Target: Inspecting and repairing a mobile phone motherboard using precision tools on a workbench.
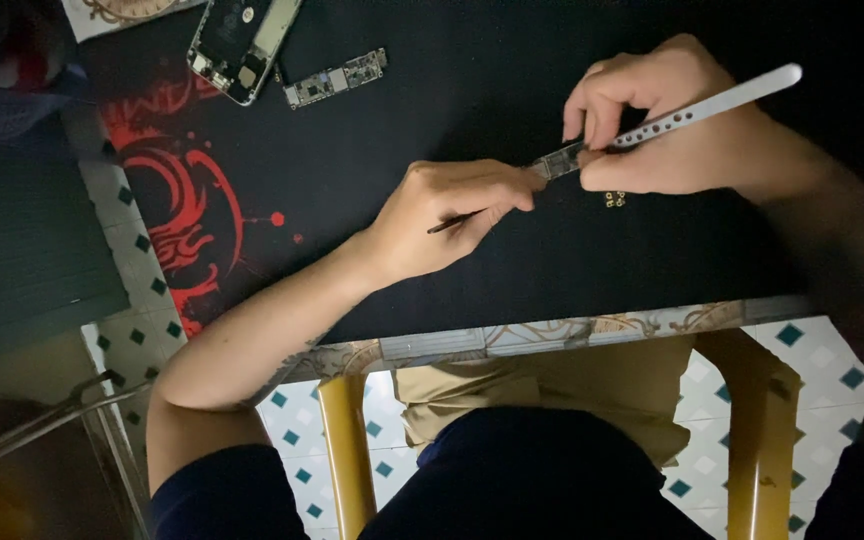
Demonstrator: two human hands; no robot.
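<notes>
Black mat with a red pattern covers my table over tiled floor. Near its far left corner lie an opened phone and a loose board. My left hand and right hand pinch a small board mid-mat, long axis left-right; the right also grips a white tool.

Phone repair bench, opened phone, bare circuit board, work mat
</notes>
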